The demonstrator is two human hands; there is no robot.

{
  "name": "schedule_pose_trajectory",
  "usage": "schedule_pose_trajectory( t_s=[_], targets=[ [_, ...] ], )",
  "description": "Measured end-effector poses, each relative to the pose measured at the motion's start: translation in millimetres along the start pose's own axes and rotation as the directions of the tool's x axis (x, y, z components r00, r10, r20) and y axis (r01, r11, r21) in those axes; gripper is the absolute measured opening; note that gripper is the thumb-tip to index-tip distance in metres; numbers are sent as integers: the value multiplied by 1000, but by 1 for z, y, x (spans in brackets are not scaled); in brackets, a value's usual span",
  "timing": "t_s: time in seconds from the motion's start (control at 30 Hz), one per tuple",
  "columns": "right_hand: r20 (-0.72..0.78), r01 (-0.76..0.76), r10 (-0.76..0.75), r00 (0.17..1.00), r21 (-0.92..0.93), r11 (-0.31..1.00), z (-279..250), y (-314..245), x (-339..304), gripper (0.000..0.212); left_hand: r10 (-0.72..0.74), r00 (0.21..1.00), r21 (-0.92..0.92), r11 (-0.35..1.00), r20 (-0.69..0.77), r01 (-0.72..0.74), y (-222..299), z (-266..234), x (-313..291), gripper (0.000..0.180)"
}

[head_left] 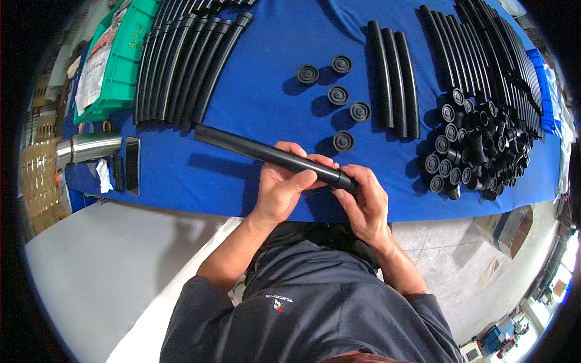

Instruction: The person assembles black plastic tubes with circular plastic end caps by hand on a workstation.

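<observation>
A long black tube [254,149] slants over the front of the table, its far end pointing up to the left. My left hand [284,184] is wrapped round it near its right end, thumb on top. At that end sits a black cap [346,182], pinched between the thumb and fingers of my right hand [366,202]; how far it is seated on the tube is hidden by the fingers. Just beyond my hands several loose round black caps stand on the cloth, the nearest cap [343,141] close above my right hand.
Blue cloth [272,78] covers the table. Several capped tubes [181,66] lie at the left by a green crate [121,72]. Three tubes [393,78] lie right of the loose caps. A pile of caps [472,145] and more tubes [454,48] fill the right. A phone [132,166] lies front left.
</observation>
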State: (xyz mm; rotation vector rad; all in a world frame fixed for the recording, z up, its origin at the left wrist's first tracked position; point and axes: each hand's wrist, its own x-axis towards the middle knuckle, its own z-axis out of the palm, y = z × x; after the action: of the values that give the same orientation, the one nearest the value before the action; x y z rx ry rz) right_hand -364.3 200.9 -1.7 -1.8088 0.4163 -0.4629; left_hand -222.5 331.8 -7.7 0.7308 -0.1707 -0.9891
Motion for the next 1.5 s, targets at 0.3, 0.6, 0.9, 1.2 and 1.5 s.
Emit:
schedule_pose_trajectory(
  t_s=[0.3,0.6,0.9,1.2,1.5],
  targets=[
    [-20,55,-57,998,-72,996,4,-6,3,38,14,997,119,993,-79,-5,1,1,0,37],
    [59,-357,360,931,338,871,4,0,-10,40,-26,1000,104,994,-15,27,9,-4,6,42],
    [27,-137,136,990,69,988,-27,-11,3,49,11,1000,17,1000,0,-11,16,-24,10,41],
    [-15,-221,226,974,148,964,-12,-3,10,39,52,997,28,998,-61,-51,15,-17,8,40],
    [-80,-127,138,987,126,984,-7,-7,11,34,53,995,13,999,-90,-53,13,-18,5,38]
  ],
)
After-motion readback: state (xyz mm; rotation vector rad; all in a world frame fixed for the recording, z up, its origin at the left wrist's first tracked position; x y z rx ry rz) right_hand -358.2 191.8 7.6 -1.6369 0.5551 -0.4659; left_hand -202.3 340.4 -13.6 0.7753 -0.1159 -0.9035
